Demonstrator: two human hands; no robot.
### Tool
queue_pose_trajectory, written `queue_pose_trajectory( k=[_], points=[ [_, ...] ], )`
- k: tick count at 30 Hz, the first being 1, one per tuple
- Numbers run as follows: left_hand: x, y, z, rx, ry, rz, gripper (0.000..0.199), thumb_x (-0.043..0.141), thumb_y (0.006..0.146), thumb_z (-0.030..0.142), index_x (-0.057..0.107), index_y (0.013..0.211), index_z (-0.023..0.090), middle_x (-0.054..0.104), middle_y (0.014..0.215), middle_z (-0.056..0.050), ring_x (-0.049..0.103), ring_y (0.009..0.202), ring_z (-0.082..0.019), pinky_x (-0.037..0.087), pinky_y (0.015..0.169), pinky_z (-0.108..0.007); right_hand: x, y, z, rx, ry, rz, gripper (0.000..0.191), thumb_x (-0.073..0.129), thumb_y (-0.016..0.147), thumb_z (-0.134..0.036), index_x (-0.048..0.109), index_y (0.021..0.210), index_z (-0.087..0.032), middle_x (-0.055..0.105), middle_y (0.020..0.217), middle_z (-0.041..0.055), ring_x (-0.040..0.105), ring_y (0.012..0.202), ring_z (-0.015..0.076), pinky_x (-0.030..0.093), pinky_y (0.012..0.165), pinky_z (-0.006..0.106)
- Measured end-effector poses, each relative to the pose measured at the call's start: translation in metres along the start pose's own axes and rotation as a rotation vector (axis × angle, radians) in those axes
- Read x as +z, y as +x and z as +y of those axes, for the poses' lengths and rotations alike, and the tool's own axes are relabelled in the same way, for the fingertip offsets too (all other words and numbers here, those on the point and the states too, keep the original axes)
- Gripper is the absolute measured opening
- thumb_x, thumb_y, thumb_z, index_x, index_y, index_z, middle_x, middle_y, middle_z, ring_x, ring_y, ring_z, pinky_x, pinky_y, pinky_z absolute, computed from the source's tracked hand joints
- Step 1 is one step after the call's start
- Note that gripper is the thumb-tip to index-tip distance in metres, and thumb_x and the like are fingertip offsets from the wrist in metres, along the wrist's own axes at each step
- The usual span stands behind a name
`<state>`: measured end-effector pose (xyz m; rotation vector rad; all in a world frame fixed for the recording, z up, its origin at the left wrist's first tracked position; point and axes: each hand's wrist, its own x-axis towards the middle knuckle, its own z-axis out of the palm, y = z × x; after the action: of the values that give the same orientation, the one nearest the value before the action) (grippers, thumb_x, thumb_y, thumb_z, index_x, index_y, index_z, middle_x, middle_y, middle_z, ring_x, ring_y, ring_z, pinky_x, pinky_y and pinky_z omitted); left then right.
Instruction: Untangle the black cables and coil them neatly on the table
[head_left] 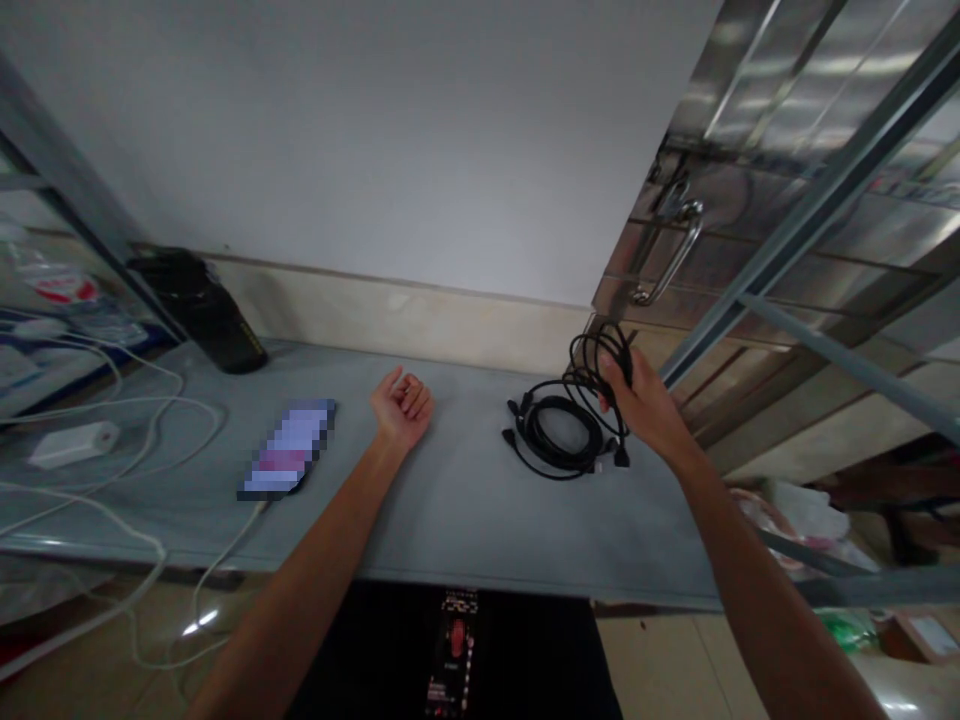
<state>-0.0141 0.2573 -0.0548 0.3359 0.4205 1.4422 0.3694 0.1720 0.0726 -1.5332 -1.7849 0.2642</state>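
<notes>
My right hand [639, 400] is wrapped round a coiled black cable [589, 350], lifted just above the grey shelf top. Directly below it, a second coil of black cable [562, 455] lies flat on the surface, its dark plugs sticking out at the sides. Where the two coils overlap, I cannot tell whether they touch. My left hand [405, 408] rests palm up on the shelf top, fingers curled inward and nothing visible in them. To its left lies a phone [289, 450] with its screen lit and a white cable [236, 540] running from its lower end.
A black bottle [202, 312] leans at the back left, near a white charger block [75, 444] and loose white cables. Metal frame posts [817, 200] bound the shelf [465, 520] on the right. Behind is a pale wall [390, 150]; plastic bags [806, 515] sit at lower right.
</notes>
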Motion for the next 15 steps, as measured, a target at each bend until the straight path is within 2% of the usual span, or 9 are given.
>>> queue_pose_trajectory(
  k=[3, 6, 8, 11, 13, 15],
  points=[
    [0.000, 0.000, 0.000, -0.002, -0.006, -0.003, 0.038, 0.061, 0.107, 0.037, 0.060, 0.073, 0.021, 0.027, 0.045, 0.010, 0.027, 0.033, -0.010, 0.020, 0.038, -0.028, -0.010, 0.009, -0.015, 0.004, 0.111, 0.046, 0.052, 0.040, 0.112, -0.080, 0.049, 0.098, -0.031, 0.066, 0.067, 0.0007, 0.067, 0.059, 0.0263, 0.056, 0.065, 0.041],
    [0.000, 0.000, 0.000, -0.001, -0.011, -0.003, 0.038, 0.062, 0.107, 0.038, 0.060, 0.073, 0.021, 0.027, 0.045, 0.010, 0.027, 0.033, -0.010, 0.019, 0.038, -0.028, -0.012, 0.016, -0.017, 0.005, 0.116, 0.028, 0.057, 0.036, 0.111, -0.083, 0.050, 0.097, -0.030, 0.067, 0.075, 0.0020, 0.064, 0.056, 0.0239, 0.054, 0.060, 0.040],
    [0.000, -0.001, 0.000, -0.001, -0.013, -0.001, 0.039, 0.062, 0.107, 0.038, 0.060, 0.073, 0.021, 0.027, 0.045, 0.010, 0.027, 0.033, -0.010, 0.019, 0.038, -0.028, -0.008, 0.019, -0.012, 0.009, 0.041, 0.076, 0.059, 0.035, 0.111, -0.084, 0.054, 0.103, -0.029, 0.071, 0.085, 0.0053, 0.072, 0.068, 0.0275, 0.059, 0.067, 0.042],
    [0.000, -0.001, 0.000, 0.001, -0.015, 0.003, 0.039, 0.061, 0.107, 0.038, 0.060, 0.072, 0.021, 0.027, 0.045, 0.010, 0.027, 0.033, -0.010, 0.019, 0.038, -0.027, 0.005, 0.020, -0.003, -0.013, -0.136, 0.113, 0.059, 0.032, 0.114, -0.079, 0.058, 0.123, -0.026, 0.076, 0.098, 0.0119, 0.079, 0.095, 0.0370, 0.062, 0.085, 0.049],
    [0.001, -0.001, 0.000, 0.003, -0.016, 0.006, 0.039, 0.063, 0.106, 0.038, 0.059, 0.072, 0.021, 0.027, 0.045, 0.010, 0.027, 0.033, -0.009, 0.019, 0.038, -0.027, 0.016, 0.018, 0.001, -0.013, -0.236, 0.015, 0.056, 0.033, 0.116, -0.071, 0.057, 0.133, -0.023, 0.078, 0.102, 0.0159, 0.079, 0.105, 0.0412, 0.060, 0.092, 0.051],
    [0.001, -0.001, 0.000, 0.005, -0.016, 0.009, 0.038, 0.065, 0.105, 0.038, 0.059, 0.072, 0.021, 0.027, 0.045, 0.010, 0.027, 0.033, -0.009, 0.019, 0.038, -0.027, 0.026, 0.014, 0.003, 0.008, -0.274, -0.108, 0.049, 0.039, 0.117, -0.064, 0.056, 0.133, -0.021, 0.080, 0.102, 0.0179, 0.080, 0.108, 0.0427, 0.059, 0.094, 0.049]
  ],
)
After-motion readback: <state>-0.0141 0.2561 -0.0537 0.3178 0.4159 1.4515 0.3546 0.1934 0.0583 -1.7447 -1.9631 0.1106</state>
